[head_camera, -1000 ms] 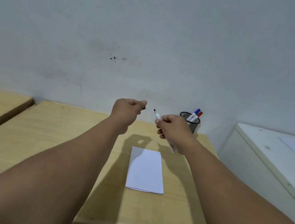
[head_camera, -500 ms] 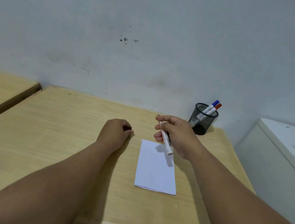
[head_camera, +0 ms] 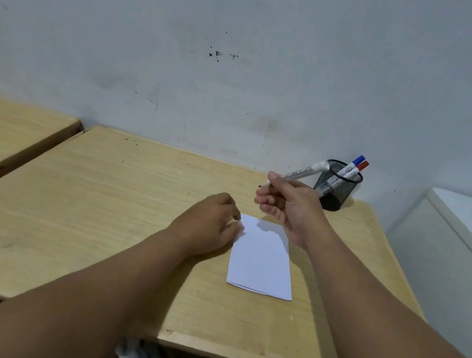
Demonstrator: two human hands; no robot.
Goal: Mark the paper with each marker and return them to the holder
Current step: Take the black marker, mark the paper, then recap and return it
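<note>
Right hand (head_camera: 289, 209): grip closed around a white-barrelled marker with a dark tip (head_camera: 298, 174), raised above the far end of the paper; tip points toward 9 o'clock, back end toward 2 o'clock.
Left hand (head_camera: 208, 224): curled into a loose fist, resting on the tabletop and touching the paper's far left corner; whether it holds anything cannot be told.
Folded white sheet of paper (head_camera: 261, 261): flat on the light wooden tabletop (head_camera: 99, 203), between the forearms.
Black wire-mesh holder (head_camera: 336, 189): upright at 1 o'clock from the paper, near the wall.
Blue-capped marker (head_camera: 352, 165) and red-capped marker (head_camera: 358, 168): standing in the holder, leaning toward 1 o'clock.
</note>
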